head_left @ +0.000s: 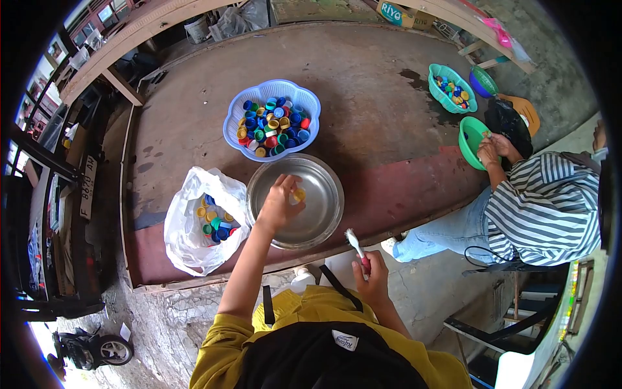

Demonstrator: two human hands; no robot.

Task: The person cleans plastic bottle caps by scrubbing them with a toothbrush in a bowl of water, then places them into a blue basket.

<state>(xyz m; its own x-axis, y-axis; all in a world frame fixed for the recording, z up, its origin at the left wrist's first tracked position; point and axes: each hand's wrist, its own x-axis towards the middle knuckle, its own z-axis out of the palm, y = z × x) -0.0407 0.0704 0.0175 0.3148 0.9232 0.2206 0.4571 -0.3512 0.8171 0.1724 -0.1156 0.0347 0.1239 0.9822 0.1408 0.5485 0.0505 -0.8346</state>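
Observation:
Over the steel bowl [327,201], my left hand [280,202] pinches a yellow bottle cap [299,194]. The bowl seems to hold some clear water, though I cannot be sure. My right hand [372,275] grips a toothbrush-like brush [354,241] by its red handle, white bristles up, right of the bowl and past the table's front edge. A blue plastic basket [233,134] full of mixed coloured bottle caps [272,126] stands behind the bowl. To its left, an opened white plastic bag [178,223] holds more caps [217,220].
The brown tabletop [369,84] has a raised rim. At right, a co-worker in a striped shirt [544,201] works with both hands over a green bowl [472,139]. A turquoise basket of caps [435,91] stands beyond it. A wooden bench [139,29] runs along the back left.

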